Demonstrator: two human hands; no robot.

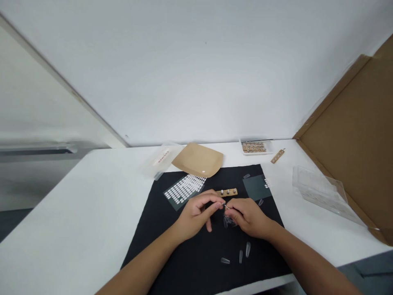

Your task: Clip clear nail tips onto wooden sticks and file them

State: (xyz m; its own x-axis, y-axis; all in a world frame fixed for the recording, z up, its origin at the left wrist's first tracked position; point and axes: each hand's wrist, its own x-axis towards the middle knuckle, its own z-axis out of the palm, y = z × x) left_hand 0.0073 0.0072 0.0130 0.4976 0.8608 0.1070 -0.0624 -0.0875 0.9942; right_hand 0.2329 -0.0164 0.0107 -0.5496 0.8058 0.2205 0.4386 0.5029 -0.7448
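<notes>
Left hand (199, 211) and right hand (251, 217) meet at lower centre of the head view, both pinching a small thing (226, 206), too tiny to identify. Brown strip (229, 192) lies just above; clear nail tips (248, 249) lie below on black cloth (184, 262).

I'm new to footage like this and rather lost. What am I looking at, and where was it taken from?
There is no machine here: these are a person's bare left hand and right hand. The single picture comes from a camera worn on their head, looking forward and down. Their fingertips meet at a small thin item, too tiny to identify. Below lies a black cloth on a white table. On the cloth are a sheet of white ovals, a studded strip and clear tapered pieces. A brown tray sits just beyond the hands.
</notes>
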